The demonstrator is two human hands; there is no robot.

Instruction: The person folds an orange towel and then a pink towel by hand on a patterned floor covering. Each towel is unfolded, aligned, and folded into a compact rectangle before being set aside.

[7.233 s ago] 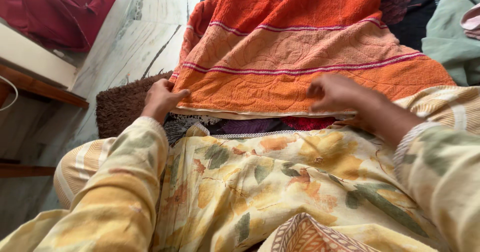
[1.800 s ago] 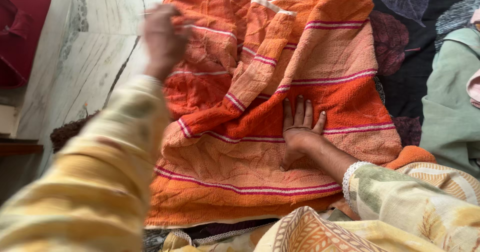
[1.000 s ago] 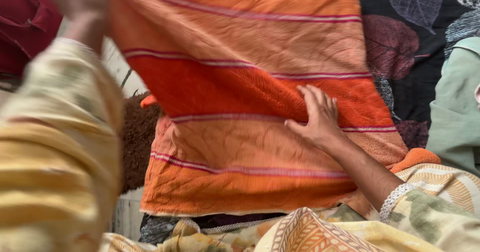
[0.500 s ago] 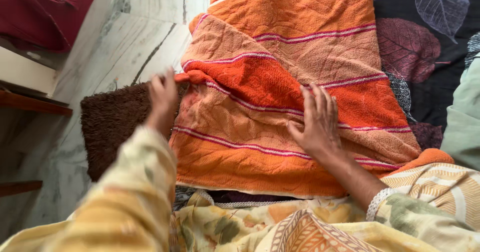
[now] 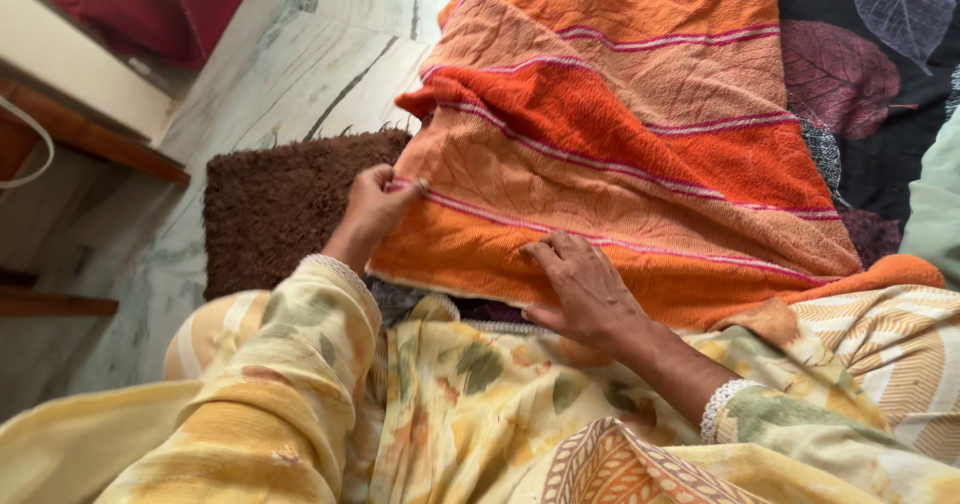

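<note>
— Looking down from beside her, what's nearest?

— Her lap, in a yellow leaf-print dress [image 5: 520, 404]. Just past it, both hands meet the near edge of the orange striped towel [image 5: 640, 154].

— How are the hands set?

— The right hand [image 5: 585, 294] lies flat on the hem, fingers spread and pressing, gripping nothing. The left hand [image 5: 375, 204] is at the towel's left corner, its fingers [image 5: 395, 186] pinched shut on the edge.

— And which way does the towel run from them?

— Away from her. It lies folded on the bed, over a dark leaf-patterned sheet [image 5: 850, 74], its long axis stretching from her knees toward the far side, stripes crossing from left to right. A loose fold slants across the middle. Both hands touch it; the left one has the only real grip, at the corner overhanging the bed's edge.

— Beyond that?

— Left of the towel, down on the marble floor [image 5: 330, 44], a brown shaggy mat [image 5: 270, 204]. Farther off, something dark red [image 5: 150, 4] in the corner.
</note>
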